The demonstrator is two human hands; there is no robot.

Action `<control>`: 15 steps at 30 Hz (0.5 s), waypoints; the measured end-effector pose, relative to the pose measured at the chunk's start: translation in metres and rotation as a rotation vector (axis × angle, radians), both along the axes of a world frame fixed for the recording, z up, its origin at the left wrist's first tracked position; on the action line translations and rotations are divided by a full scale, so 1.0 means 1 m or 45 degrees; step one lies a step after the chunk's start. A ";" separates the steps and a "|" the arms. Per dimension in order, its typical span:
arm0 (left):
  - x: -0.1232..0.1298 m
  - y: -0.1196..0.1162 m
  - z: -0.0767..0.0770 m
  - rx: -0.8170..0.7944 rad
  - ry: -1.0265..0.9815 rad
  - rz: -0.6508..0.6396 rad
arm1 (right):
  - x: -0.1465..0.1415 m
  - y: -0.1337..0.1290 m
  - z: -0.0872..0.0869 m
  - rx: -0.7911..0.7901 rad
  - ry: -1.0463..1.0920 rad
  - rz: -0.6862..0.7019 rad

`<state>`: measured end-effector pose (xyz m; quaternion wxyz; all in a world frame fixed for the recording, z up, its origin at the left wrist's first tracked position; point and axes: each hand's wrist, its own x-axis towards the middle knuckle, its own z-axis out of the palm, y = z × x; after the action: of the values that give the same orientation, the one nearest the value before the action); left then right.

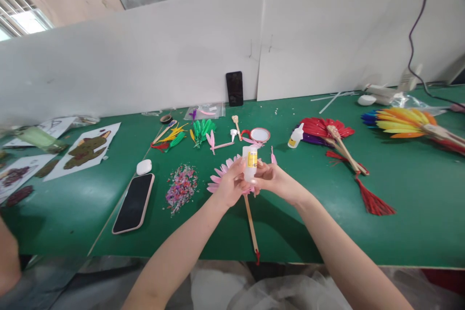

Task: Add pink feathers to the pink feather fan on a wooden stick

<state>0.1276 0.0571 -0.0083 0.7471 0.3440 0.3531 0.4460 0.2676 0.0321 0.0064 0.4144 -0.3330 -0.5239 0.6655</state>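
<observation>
Between my two hands, above the table, is a small translucent glue bottle (251, 165) with a yellow label. My left hand (234, 181) grips it from the left, and my right hand (271, 179) has its thumb against the bottle's lower end; some fingers of both are hidden behind it. Beneath them lies a pink feather fan (217, 179), partly covered, its wooden handle pointing toward me. A white nozzle cap (233, 134) stands just beyond, near loose pink feathers (210, 140). A second glue bottle (295, 136) stands to the right.
Left of the fan are a pile of colourful chips (181, 188), a phone (134, 203) and a white case (144, 167). Green feathers (203, 131) and a tape roll (260, 134) lie farther back. A red fan (323, 128) and a rainbow fan (403, 123) lie right. Another person's arm (7, 256) shows at left.
</observation>
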 end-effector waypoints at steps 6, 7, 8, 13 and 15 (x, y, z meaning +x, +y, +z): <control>0.002 -0.001 0.005 0.036 -0.137 -0.252 | -0.006 -0.001 -0.005 0.029 0.010 -0.058; 0.002 -0.001 0.005 0.023 -0.134 -0.227 | -0.006 -0.001 -0.006 0.033 0.013 -0.063; 0.002 -0.001 0.005 0.003 -0.131 -0.209 | -0.006 -0.001 -0.006 0.037 0.016 -0.069; -0.001 0.000 0.002 -0.042 -0.195 -0.174 | -0.004 -0.002 -0.003 0.023 0.059 0.058; -0.002 0.001 0.000 -0.059 -0.222 -0.143 | -0.003 -0.001 -0.002 0.034 0.062 0.078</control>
<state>0.1256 0.0584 -0.0084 0.8064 0.3058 0.2772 0.4234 0.2641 0.0307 0.0042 0.4108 -0.2951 -0.5324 0.6787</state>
